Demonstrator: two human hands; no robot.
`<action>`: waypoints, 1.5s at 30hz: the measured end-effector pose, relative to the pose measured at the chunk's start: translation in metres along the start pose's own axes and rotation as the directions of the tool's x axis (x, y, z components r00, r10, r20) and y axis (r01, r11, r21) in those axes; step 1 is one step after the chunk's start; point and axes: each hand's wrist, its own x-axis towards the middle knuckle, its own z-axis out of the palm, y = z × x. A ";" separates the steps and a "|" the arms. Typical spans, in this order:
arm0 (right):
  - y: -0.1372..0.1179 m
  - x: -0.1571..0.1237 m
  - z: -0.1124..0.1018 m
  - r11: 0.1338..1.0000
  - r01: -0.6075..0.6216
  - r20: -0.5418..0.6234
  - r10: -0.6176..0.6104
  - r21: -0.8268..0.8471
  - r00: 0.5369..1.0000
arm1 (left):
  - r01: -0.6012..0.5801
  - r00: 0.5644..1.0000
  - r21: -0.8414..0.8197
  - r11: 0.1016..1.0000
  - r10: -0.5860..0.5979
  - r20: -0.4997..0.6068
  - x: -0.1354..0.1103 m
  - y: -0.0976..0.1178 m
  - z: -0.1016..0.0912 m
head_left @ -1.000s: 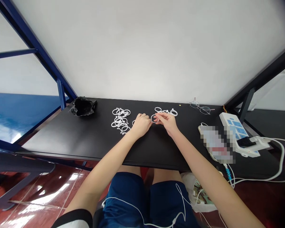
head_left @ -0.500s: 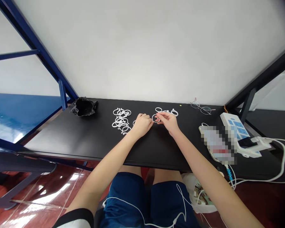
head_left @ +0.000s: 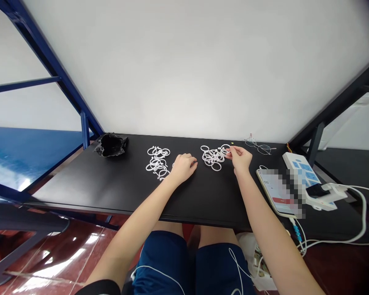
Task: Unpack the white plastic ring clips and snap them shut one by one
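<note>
My right hand (head_left: 241, 159) pinches a thin white ring (head_left: 225, 148) at the right end of a loose pile of similar white rings (head_left: 213, 157) on the black desk. Small knobs show on some of the rings. My left hand (head_left: 183, 167) rests on the desk between two piles, its fingers curled downward; whatever they may hold is hidden. Left of that hand lies the other pile of white rings (head_left: 158, 163), several overlapping. Part of one more ring peeks out beside the left hand.
A crumpled black plastic bag (head_left: 111, 146) stands open at the back left. Eyeglasses (head_left: 260, 146) lie at the back right, near the wall. On the right are a phone (head_left: 276, 192) on a cable and a white power strip (head_left: 303, 168) with a plug in it.
My right hand has moved right, away from my left hand, carrying a ring to the right pile. That pile is now in plain view. My left hand stays in about the same place.
</note>
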 end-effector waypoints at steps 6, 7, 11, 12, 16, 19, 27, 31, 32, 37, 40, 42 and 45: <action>0.012 0.001 -0.002 0.978 -0.039 0.062 0.053 -0.203 0.997 | 0.001 1.000 0.004 1.000 -0.001 -0.001 -0.001 0.000 0.000; 0.014 0.001 -0.002 0.969 -0.020 0.075 0.040 -0.248 0.996 | 0.000 1.000 0.004 1.000 0.000 -0.001 -0.001 -0.001 0.000; 0.014 0.000 -0.002 0.945 0.029 0.095 0.003 -0.327 0.996 | 0.005 1.000 0.004 1.000 -0.005 0.001 -0.001 -0.001 0.002; 0.014 -0.001 -0.002 0.942 0.034 0.097 -0.002 -0.333 0.995 | 0.007 1.000 0.004 1.000 -0.007 0.004 -0.001 -0.001 0.002; 0.010 -0.002 -0.001 0.928 0.065 0.096 -0.032 -0.366 0.995 | 0.011 1.000 0.001 1.000 -0.011 0.000 0.002 0.000 -0.003; 0.009 -0.003 -0.001 0.913 0.087 0.072 -0.064 -0.398 0.995 | 0.045 0.999 -0.029 0.999 -0.046 -0.028 0.002 -0.008 -0.019; 0.006 -0.006 0.006 0.920 0.146 0.095 -0.119 -0.363 0.988 | 0.232 0.973 0.027 0.972 -0.232 0.015 -0.033 -0.069 -0.065; 0.003 -0.010 0.010 0.920 0.162 0.124 -0.126 -0.356 0.984 | 0.213 0.976 0.086 0.973 -0.216 0.029 -0.035 -0.071 -0.059; 0.002 -0.011 0.010 0.919 0.167 0.130 -0.128 -0.356 0.983 | 0.194 0.978 0.093 0.977 -0.199 0.057 -0.032 -0.066 -0.055; 0.001 -0.015 0.010 0.926 0.181 0.155 -0.135 -0.331 0.979 | 0.121 0.953 0.295 0.948 -0.193 0.232 -0.008 -0.038 -0.035; -0.005 -0.021 0.015 0.941 0.206 0.173 -0.164 -0.267 0.971 | 0.075 0.950 0.337 0.939 -0.170 0.263 0.007 -0.027 -0.031; -0.013 -0.030 0.020 0.958 0.207 0.253 -0.154 -0.201 0.955 | 0.016 0.974 0.257 0.966 -0.072 0.213 0.014 -0.021 -0.029; -0.026 -0.048 0.030 0.984 0.042 0.550 0.061 -0.172 0.833 | -0.089 0.995 -0.016 0.996 0.090 0.048 0.016 -0.013 -0.024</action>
